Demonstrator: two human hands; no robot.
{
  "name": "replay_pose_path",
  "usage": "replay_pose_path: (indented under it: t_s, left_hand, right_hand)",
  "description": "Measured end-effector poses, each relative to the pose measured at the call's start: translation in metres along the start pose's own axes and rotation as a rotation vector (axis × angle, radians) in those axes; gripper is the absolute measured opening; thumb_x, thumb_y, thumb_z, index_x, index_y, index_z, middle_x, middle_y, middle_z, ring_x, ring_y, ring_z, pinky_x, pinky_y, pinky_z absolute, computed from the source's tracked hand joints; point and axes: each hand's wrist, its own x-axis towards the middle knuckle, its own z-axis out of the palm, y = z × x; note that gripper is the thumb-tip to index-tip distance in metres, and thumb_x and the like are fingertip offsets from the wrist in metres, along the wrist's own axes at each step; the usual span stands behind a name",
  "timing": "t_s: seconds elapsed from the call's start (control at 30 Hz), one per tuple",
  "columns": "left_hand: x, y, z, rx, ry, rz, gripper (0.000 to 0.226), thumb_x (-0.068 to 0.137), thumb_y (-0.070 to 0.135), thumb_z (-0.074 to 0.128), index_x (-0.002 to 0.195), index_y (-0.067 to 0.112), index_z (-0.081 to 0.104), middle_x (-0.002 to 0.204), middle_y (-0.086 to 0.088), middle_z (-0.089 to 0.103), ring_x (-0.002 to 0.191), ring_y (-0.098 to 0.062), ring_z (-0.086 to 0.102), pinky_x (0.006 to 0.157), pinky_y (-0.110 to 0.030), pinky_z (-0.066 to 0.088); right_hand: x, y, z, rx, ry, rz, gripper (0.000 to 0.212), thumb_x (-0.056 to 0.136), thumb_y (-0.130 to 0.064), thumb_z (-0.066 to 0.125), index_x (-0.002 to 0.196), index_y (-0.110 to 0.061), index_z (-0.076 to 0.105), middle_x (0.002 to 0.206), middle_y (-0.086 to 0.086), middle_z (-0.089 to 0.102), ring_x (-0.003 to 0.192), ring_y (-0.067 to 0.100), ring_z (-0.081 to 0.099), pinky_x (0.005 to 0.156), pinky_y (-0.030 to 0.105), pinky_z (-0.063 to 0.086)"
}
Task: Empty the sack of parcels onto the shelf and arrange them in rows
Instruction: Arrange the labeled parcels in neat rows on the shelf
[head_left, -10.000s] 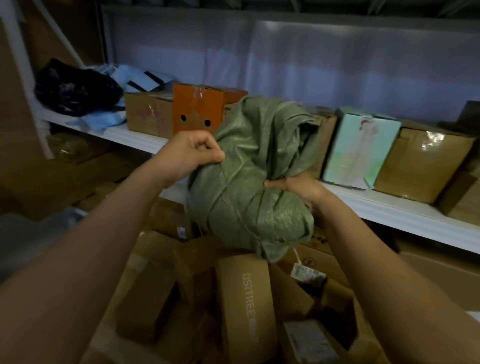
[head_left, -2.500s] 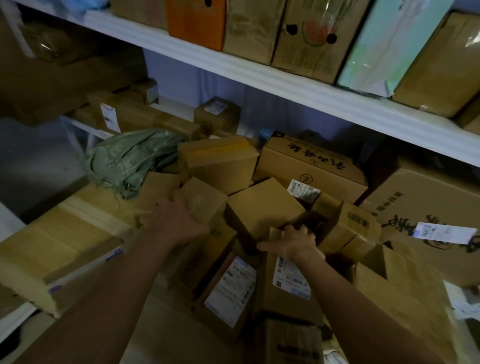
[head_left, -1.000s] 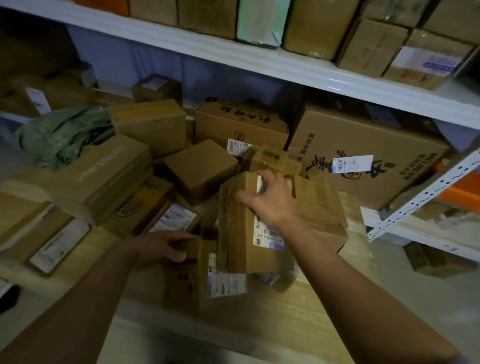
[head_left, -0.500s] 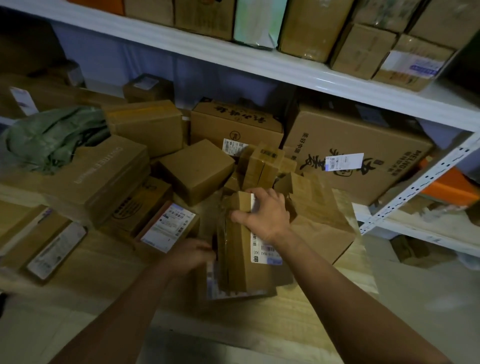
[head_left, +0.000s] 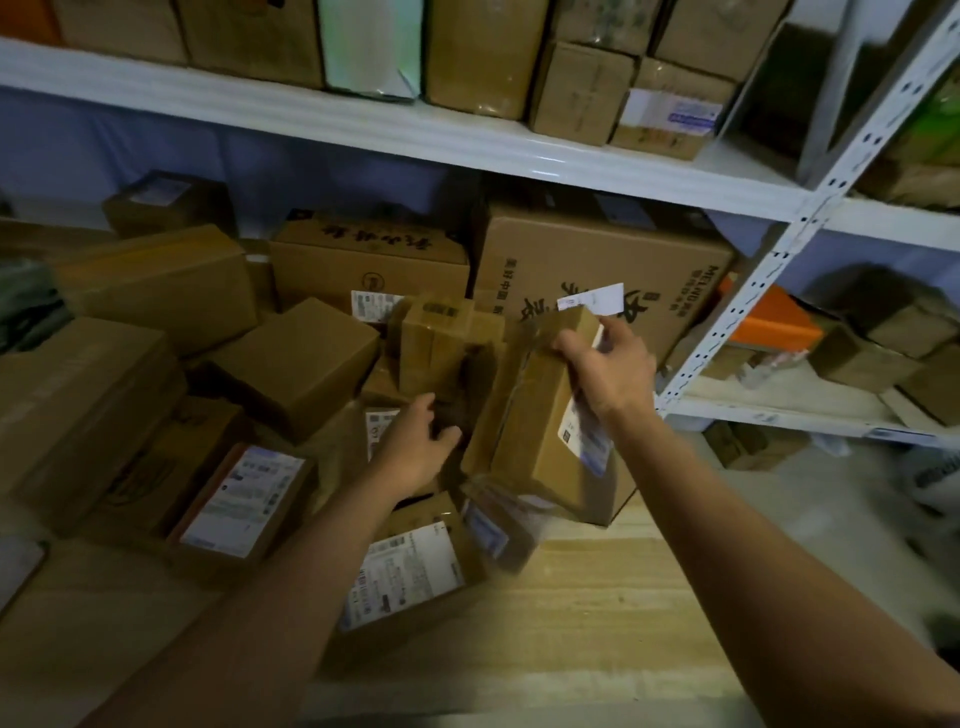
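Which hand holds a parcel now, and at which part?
The right hand grips the tilted brown parcel at its upper end. The left hand holds nothing visible.

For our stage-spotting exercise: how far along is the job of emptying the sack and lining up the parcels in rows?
Done: the parcels lie out on the wooden shelf, in a loose heap. In hand: the right hand grips a tall labelled box, tilted above the pile; the left hand reaches into the heap beside it. Left: no tidy row shows among these parcels yet, so most of the arranging remains.

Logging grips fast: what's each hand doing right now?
Left hand: open, fingers reaching in among the parcels, gripping nothing visible.
Right hand: grips the top of the tilted labelled box.
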Motion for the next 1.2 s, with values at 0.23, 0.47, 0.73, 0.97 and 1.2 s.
replay_pose_path:
  t_s: [0.23, 0.47, 0.73, 0.97, 1.2]
  left_hand:
    - [0.030, 0.041, 0.059, 0.037, -0.201, 0.052, 0.067, 0.084, 0.027, 0.067, 0.141, 0.024, 0.032, 0.139, 0.007, 0.035, 0.133, -0.018, 0.034, 0.112, -0.040, 0.031]
    - [0.042, 0.039, 0.106, 0.161, -0.367, -0.025, 0.048, 0.092, 0.024, 0.056, 0.136, 0.032, 0.037, 0.129, 0.014, 0.043, 0.118, -0.008, 0.042, 0.101, -0.029, 0.036]
    - [0.059, 0.039, 0.133, 0.171, -0.263, -0.122, 0.108, 0.057, 0.041, 0.083, 0.143, 0.044, 0.019, 0.147, 0.007, 0.036, 0.139, -0.025, 0.033, 0.109, -0.053, 0.034]
    - [0.056, 0.032, 0.151, 0.311, -0.356, -0.102, 0.127, 0.038, 0.054, 0.084, 0.143, 0.044, 0.013, 0.154, 0.005, 0.018, 0.140, -0.025, 0.025, 0.109, -0.051, 0.035]
    - [0.048, 0.022, 0.131, 0.144, -0.404, -0.230, 0.081, 0.071, 0.046, 0.072, 0.141, 0.029, 0.036, 0.144, 0.000, 0.033, 0.132, -0.023, 0.034, 0.105, -0.038, 0.032]
  right_hand:
    - [0.029, 0.041, -0.048, 0.379, -0.130, 0.334, 0.038, 0.077, -0.050, 0.059, 0.097, -0.018, 0.061, 0.097, 0.009, 0.067, 0.083, 0.022, 0.060, 0.082, 0.038, 0.050]
    - [0.072, 0.109, -0.053, 0.742, -0.296, 0.660, 0.085, 0.041, -0.058, 0.073, 0.117, -0.022, 0.065, 0.128, 0.016, 0.060, 0.117, 0.039, 0.054, 0.097, 0.057, 0.039]
    - [0.095, 0.123, -0.064, 0.686, -0.204, 0.733, 0.054, 0.073, -0.061, 0.054, 0.101, -0.017, 0.064, 0.098, 0.008, 0.068, 0.088, 0.024, 0.058, 0.067, 0.035, 0.042]
    - [0.114, 0.136, -0.067, 0.739, -0.015, 0.774, 0.057, 0.072, -0.064, 0.059, 0.107, -0.020, 0.059, 0.101, 0.005, 0.070, 0.089, 0.022, 0.061, 0.058, 0.031, 0.038]
    - [0.126, 0.168, -0.065, 0.574, 0.244, 0.704, 0.073, 0.036, -0.072, 0.071, 0.087, -0.020, 0.063, 0.092, 0.003, 0.070, 0.083, 0.022, 0.067, 0.079, 0.041, 0.057]
